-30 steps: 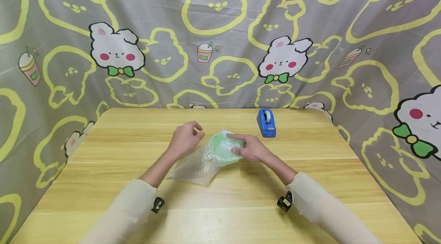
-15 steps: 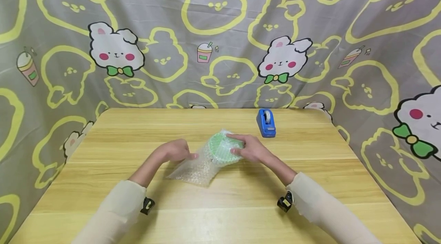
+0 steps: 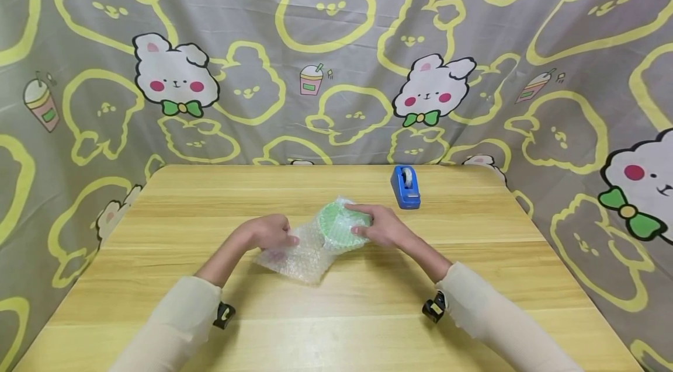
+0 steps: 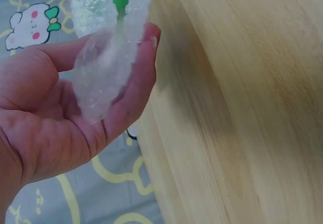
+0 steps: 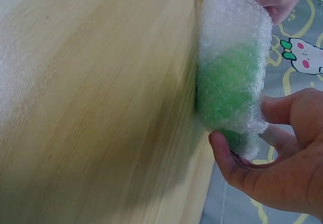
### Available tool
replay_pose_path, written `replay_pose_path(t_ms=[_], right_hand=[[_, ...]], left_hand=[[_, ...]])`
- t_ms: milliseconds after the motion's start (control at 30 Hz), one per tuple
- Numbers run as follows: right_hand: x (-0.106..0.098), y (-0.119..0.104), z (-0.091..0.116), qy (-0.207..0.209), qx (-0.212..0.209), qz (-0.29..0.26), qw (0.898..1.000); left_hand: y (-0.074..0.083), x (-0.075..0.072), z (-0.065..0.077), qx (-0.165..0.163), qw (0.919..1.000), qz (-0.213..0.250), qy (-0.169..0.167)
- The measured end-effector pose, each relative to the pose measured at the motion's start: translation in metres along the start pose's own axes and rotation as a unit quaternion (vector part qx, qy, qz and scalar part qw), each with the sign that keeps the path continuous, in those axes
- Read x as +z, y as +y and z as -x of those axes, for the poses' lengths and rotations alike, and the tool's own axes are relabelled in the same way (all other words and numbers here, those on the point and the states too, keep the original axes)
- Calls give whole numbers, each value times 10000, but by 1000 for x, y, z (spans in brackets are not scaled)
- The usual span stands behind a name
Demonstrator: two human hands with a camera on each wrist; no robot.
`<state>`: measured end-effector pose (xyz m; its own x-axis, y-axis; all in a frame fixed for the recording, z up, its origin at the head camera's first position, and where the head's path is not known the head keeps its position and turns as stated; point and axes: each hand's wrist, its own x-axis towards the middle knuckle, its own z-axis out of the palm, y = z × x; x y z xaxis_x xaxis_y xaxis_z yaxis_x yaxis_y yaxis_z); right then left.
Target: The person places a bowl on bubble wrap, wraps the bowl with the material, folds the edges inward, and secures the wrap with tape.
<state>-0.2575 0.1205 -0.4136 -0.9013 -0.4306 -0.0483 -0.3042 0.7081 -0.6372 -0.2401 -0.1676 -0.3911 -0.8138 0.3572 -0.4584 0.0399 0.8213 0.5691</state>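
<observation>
A round green object [image 3: 331, 223] with a ribbed-looking surface lies inside bubble wrap [image 3: 305, 261] near the middle of the table; the wrap blurs its exact kind. My right hand [image 3: 386, 226] grips the wrapped object at its right side, thumb on one face and fingers round the edge, as the right wrist view also shows [image 5: 282, 158]. On the left, my left hand [image 3: 270, 232] holds the loose flap of wrap between thumb and fingers. In the left wrist view, its fingers [image 4: 136, 90] lie under the clear flap, with green visible beyond.
A blue tape dispenser [image 3: 406, 187] with a roll of tape stands at the back right of the wooden table [image 3: 473, 284]. A grey curtain [image 3: 236, 21] with rabbit drawings hangs behind and at both sides.
My left hand has come down and left from above the wrap and now holds its loose flap, which is slightly raised. The right hand has stayed on the wrapped object.
</observation>
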Motion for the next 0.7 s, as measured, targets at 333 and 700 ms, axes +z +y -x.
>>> replay_pose_path(t_ms=[333,700], right_hand=[[-1,-2,0,-46,8,-13,10000],[-1,-3,0,1,48,-22,10000]], left_hand=[[7,0,4,206,9930,1066,459],[10,-8,-2,1110,9554,2737,37]])
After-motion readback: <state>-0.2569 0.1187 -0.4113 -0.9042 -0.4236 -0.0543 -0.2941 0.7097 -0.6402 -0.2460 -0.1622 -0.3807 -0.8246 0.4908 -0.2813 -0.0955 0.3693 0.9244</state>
